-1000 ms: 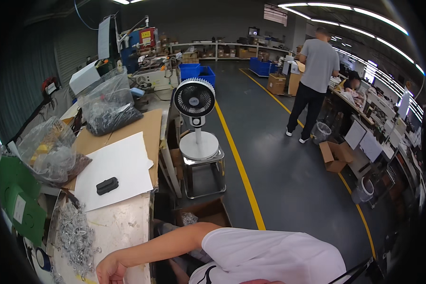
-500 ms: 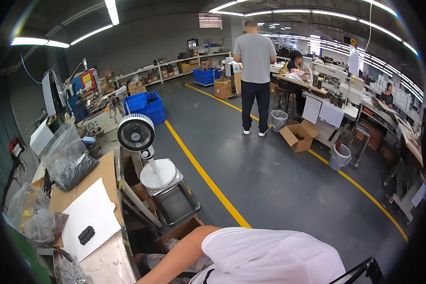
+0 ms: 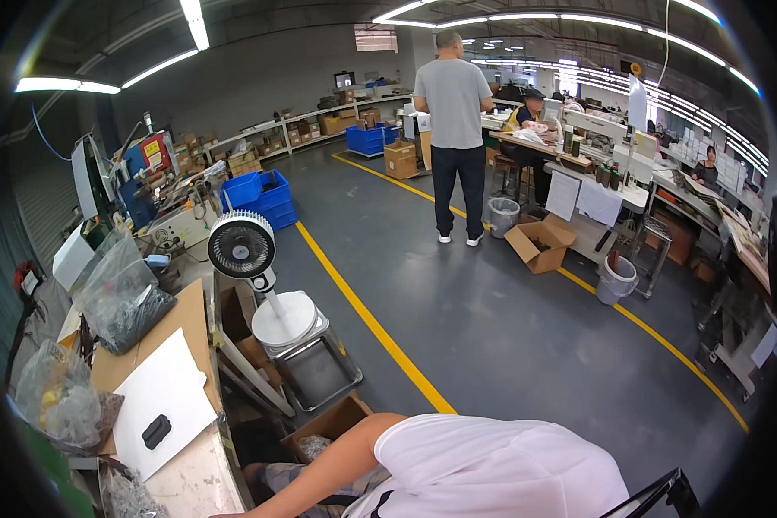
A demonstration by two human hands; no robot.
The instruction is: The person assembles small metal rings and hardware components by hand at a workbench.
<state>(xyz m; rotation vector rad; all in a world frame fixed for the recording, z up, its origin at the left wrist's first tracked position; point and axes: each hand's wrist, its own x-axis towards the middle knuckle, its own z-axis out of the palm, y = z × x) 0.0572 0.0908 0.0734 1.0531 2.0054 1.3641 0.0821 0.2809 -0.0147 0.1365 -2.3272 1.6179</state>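
My arm [image 3: 341, 457], apparently the right, comes out of a white sleeve [image 3: 492, 453] and reaches toward the lower left, along the workbench's near end. Its hand is cut off by the lower edge, and my left hand is outside the picture too. On the bench nearest that arm lies a sheet of white paper [image 3: 171, 393]. A small black oblong piece [image 3: 156, 431] with rounded ends rests on it; its kind cannot be made out. Beside the paper stand a clear plastic bag of dark small parts [image 3: 134, 311] and a second clear bag [image 3: 60, 401].
A white fan [image 3: 243, 246] stands on a metal-framed stool past the bench edge. Below the bench is an open cardboard box [image 3: 341, 416]. Blue crates [image 3: 268, 198] are stacked farther off. A person in a grey shirt [image 3: 455, 104] stands in the aisle; others sit at benches on the right.
The view has shifted slightly, so the scene sits a little farther left. My forearm reaches slightly farther left along the lower edge. The standing person's head has turned to the right.
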